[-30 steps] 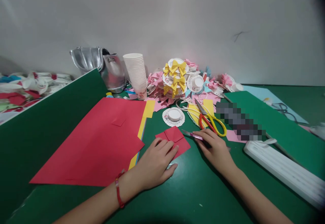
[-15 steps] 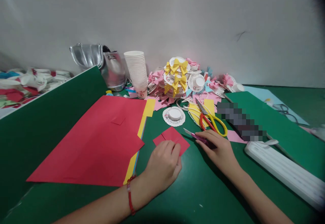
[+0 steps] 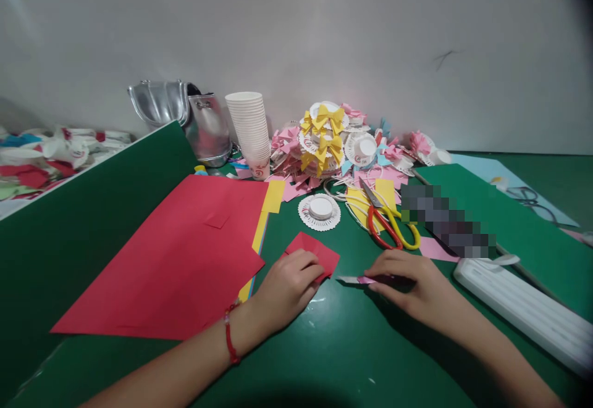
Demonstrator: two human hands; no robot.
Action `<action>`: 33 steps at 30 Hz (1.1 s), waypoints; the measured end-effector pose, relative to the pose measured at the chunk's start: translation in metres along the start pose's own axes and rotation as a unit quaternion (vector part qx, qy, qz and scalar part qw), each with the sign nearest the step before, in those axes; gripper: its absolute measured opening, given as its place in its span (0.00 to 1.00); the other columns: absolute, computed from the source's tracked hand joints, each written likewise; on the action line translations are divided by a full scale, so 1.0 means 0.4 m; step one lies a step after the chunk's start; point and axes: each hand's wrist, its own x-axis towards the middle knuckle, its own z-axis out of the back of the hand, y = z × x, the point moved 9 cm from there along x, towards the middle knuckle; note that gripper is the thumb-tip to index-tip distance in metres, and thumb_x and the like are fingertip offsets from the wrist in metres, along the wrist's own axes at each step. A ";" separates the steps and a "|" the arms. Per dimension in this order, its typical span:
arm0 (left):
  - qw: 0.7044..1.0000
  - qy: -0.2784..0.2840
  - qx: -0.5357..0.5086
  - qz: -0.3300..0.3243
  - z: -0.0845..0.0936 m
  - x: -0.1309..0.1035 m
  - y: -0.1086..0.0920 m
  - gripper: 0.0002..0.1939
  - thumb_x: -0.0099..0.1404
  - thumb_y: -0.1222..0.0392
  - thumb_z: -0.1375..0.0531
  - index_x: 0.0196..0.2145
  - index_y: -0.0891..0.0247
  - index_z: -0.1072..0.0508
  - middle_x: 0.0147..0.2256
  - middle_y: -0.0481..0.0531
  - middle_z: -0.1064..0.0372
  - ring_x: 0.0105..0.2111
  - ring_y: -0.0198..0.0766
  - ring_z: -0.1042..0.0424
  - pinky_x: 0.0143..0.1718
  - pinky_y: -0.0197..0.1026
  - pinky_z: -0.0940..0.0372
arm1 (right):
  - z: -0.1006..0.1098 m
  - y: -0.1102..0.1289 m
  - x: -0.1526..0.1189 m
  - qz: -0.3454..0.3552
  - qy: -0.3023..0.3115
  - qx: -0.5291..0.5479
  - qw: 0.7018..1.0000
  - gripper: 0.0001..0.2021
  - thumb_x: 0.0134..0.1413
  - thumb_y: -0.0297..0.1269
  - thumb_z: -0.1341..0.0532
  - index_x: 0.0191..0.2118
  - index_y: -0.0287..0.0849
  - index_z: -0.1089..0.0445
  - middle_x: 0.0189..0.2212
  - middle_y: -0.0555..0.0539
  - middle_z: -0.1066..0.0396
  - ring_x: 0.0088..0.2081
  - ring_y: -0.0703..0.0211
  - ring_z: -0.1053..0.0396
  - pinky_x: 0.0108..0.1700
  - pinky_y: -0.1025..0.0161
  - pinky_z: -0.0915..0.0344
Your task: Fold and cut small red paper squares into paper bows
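Note:
My left hand [image 3: 291,281], wearing a red bracelet, grips the lower edge of a small folded red paper square [image 3: 327,257] with curled fingers. My fingers hide part of the square. In my right hand [image 3: 401,275] is a utility knife [image 3: 365,280] with a pink handle. Its blade is out and points left, a little apart from the paper's right corner. Behind the square lies a scalloped white paper disc with a cup base [image 3: 320,207]. Red and yellow handled scissors [image 3: 391,223] rest beyond my right hand.
Large red paper sheets [image 3: 171,260] over yellow ones lie at left, beside a green panel [image 3: 106,173]. A paper cup stack [image 3: 248,133], a silver bag [image 3: 206,127] and a heap of paper bow decorations [image 3: 324,142] line the wall. A white power strip [image 3: 519,309] sits right.
The utility knife has moved down and its blade has swung to lie nearly level. My left hand has shifted slightly left with the red square, which is now turned a little.

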 end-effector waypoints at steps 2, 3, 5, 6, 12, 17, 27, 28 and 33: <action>1.000 -0.012 0.015 0.004 0.001 -0.002 -0.002 0.09 0.63 0.69 0.50 0.34 0.65 0.30 0.31 0.54 0.31 0.33 0.39 0.32 0.33 0.38 0.36 | -0.009 0.005 -0.002 -0.010 0.017 0.007 1.000 0.06 0.52 0.35 0.42 0.33 0.43 0.27 0.30 0.46 0.29 0.33 0.58 0.31 0.35 0.62 0.34; 1.000 -0.016 0.024 0.002 0.000 -0.004 -0.005 0.10 0.63 0.69 0.50 0.34 0.65 0.30 0.31 0.54 0.31 0.33 0.39 0.32 0.33 0.39 0.35 | -0.014 0.009 -0.002 -0.012 0.021 0.008 1.000 0.06 0.53 0.35 0.42 0.33 0.44 0.27 0.30 0.46 0.29 0.33 0.58 0.32 0.35 0.62 0.34; 0.999 -0.026 0.044 -0.004 0.000 -0.006 -0.013 0.10 0.63 0.69 0.51 0.34 0.65 0.29 0.31 0.54 0.31 0.32 0.39 0.32 0.32 0.39 0.35 | -0.025 0.017 -0.001 -0.015 0.024 0.008 1.000 0.06 0.53 0.34 0.42 0.33 0.44 0.28 0.30 0.46 0.29 0.33 0.58 0.32 0.35 0.62 0.35; 0.998 -0.031 0.052 -0.005 0.001 -0.007 -0.017 0.10 0.63 0.69 0.51 0.34 0.65 0.29 0.31 0.55 0.31 0.32 0.39 0.32 0.32 0.39 0.35 | -0.030 0.021 -0.001 -0.014 0.023 0.007 1.000 0.06 0.53 0.34 0.42 0.33 0.44 0.28 0.30 0.47 0.29 0.33 0.58 0.32 0.35 0.62 0.35; 0.994 -0.048 0.098 -0.025 0.002 -0.010 -0.046 0.12 0.65 0.67 0.53 0.33 0.67 0.29 0.27 0.54 0.32 0.30 0.39 0.31 0.31 0.39 0.34 | -0.039 0.017 -0.001 -0.034 0.002 -0.030 0.999 0.06 0.53 0.33 0.43 0.34 0.45 0.28 0.31 0.47 0.30 0.35 0.58 0.33 0.36 0.62 0.36; 0.990 -0.058 0.125 -0.037 0.003 -0.014 -0.063 0.14 0.66 0.68 0.54 0.33 0.67 0.30 0.27 0.54 0.33 0.30 0.37 0.31 0.30 0.38 0.33 | -0.048 0.016 0.000 -0.049 -0.006 -0.057 0.997 0.06 0.53 0.33 0.43 0.34 0.46 0.28 0.31 0.48 0.30 0.34 0.57 0.34 0.36 0.62 0.36; 0.987 -0.015 0.156 -0.039 -0.013 -0.027 -0.074 0.13 0.65 0.67 0.55 0.36 0.69 0.30 0.31 0.57 0.31 0.36 0.42 0.29 0.34 0.40 0.31 | -0.064 0.034 -0.001 -0.049 -0.048 -0.072 0.995 0.07 0.55 0.32 0.45 0.33 0.44 0.29 0.31 0.47 0.32 0.33 0.56 0.36 0.34 0.60 0.37; 0.986 -0.010 0.159 -0.041 -0.013 -0.028 -0.076 0.13 0.65 0.67 0.55 0.38 0.70 0.31 0.32 0.58 0.31 0.36 0.42 0.29 0.34 0.41 0.31 | -0.066 0.036 -0.001 -0.043 -0.049 -0.070 0.995 0.08 0.55 0.32 0.46 0.34 0.44 0.29 0.31 0.48 0.32 0.33 0.57 0.36 0.34 0.60 0.37; 0.983 -0.007 0.173 -0.056 -0.007 -0.029 -0.086 0.14 0.64 0.67 0.54 0.40 0.73 0.31 0.34 0.60 0.29 0.37 0.46 0.29 0.34 0.44 0.31 | -0.071 0.036 -0.001 -0.037 -0.067 -0.046 0.996 0.09 0.56 0.32 0.47 0.35 0.43 0.30 0.30 0.47 0.33 0.33 0.56 0.37 0.34 0.59 0.37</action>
